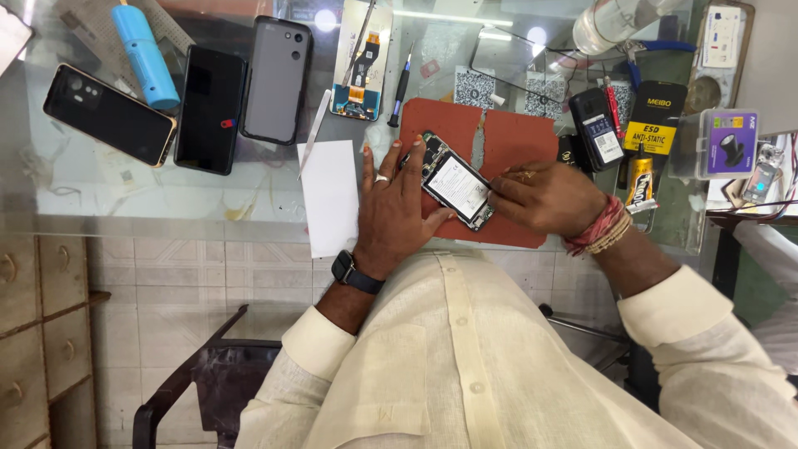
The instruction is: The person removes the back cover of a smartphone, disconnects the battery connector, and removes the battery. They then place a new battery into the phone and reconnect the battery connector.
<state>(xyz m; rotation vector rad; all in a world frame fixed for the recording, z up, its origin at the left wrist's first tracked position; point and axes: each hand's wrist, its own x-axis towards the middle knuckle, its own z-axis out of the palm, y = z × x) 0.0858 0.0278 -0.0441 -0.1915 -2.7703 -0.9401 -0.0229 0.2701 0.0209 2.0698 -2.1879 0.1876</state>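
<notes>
While my left hand (397, 204) is lying flat with fingers (391, 162) spread, pinning the opened phone (455, 180) at its left edge, my right hand (544, 198) is gripping its lower right corner, fingers curled onto the edge. Phone is sitting tilted, back cover off, white battery showing, on the red mat (507, 141) on the glass worktop (166, 199). White card (330, 197) lying just left of my left hand. Screwdriver (401, 86) and display part (361, 60) sitting beyond the mat. Three phones (212, 108) and a blue tube (145, 55) lying well left.
</notes>
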